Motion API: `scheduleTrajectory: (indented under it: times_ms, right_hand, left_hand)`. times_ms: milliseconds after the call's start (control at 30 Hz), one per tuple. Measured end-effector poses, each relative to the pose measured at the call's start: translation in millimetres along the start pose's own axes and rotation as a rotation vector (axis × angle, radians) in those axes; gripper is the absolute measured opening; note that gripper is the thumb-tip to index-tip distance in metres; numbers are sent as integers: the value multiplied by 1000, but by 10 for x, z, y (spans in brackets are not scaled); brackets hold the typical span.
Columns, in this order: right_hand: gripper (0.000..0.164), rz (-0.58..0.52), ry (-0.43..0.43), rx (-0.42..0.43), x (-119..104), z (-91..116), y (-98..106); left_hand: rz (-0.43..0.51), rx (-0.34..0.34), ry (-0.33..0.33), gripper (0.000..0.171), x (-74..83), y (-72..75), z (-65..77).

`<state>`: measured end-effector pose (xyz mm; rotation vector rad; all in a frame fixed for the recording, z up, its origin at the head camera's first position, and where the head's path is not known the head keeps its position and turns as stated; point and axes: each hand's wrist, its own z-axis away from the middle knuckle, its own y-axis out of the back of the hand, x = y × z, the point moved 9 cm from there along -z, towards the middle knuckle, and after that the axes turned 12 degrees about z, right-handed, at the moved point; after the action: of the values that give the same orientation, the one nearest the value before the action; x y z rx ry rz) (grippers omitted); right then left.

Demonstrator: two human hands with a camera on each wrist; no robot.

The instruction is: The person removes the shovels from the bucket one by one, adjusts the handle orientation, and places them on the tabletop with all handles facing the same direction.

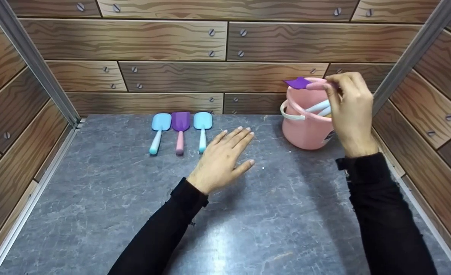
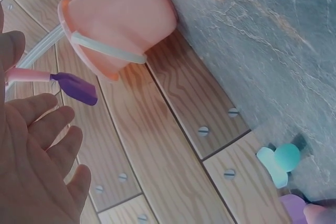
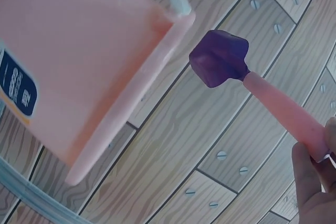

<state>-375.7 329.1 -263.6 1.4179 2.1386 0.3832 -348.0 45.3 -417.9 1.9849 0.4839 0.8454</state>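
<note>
My right hand (image 1: 349, 109) pinches the end of the pink handle of a toy shovel (image 3: 286, 111) with a purple blade. It holds the shovel roughly level above the pink bucket (image 1: 303, 133), the blade pointing left over the rim. Inside the bucket lean a light blue handle (image 1: 317, 107) and something yellowish beside it. My left hand (image 1: 219, 162), palm down and fingers extended, holds nothing over the middle of the grey table. Nearest to it lies a blue shovel (image 1: 203, 121), with a purple shovel (image 1: 180, 122) and another blue shovel (image 1: 160, 123) further left.
The bucket's white carrying handle (image 1: 295, 117) hangs down its left side. Wood-patterned panels (image 1: 172, 40) enclose the grey table (image 1: 95, 198) at the back and both sides, with metal posts (image 1: 44, 53) at the back corners.
</note>
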Motion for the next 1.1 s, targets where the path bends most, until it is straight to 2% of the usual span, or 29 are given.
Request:
scheduleTrajectory:
  times_ms: [200, 500, 733, 933, 1100]
  right_hand:
    - [36, -1, 24, 2, -98, 116, -32]
    - [30, -25, 47, 25, -225, 298, -100]
    - [34, -24, 78, -16, -339, 455, -162]
    - [31, -51, 85, -12, -423, 551, -197]
    - [31, -44, 126, -38, -548, 639, -245]
  left_hand:
    - [-10, 8, -2, 77, -7, -5, -29]
    - [7, 61, 5, 76, -13, 45, -91]
    - [30, 111, 1, 73, -2, 107, -167]
    - [49, 153, -2, 70, -17, 134, -231]
    - [91, 178, 5, 68, -40, 134, -267]
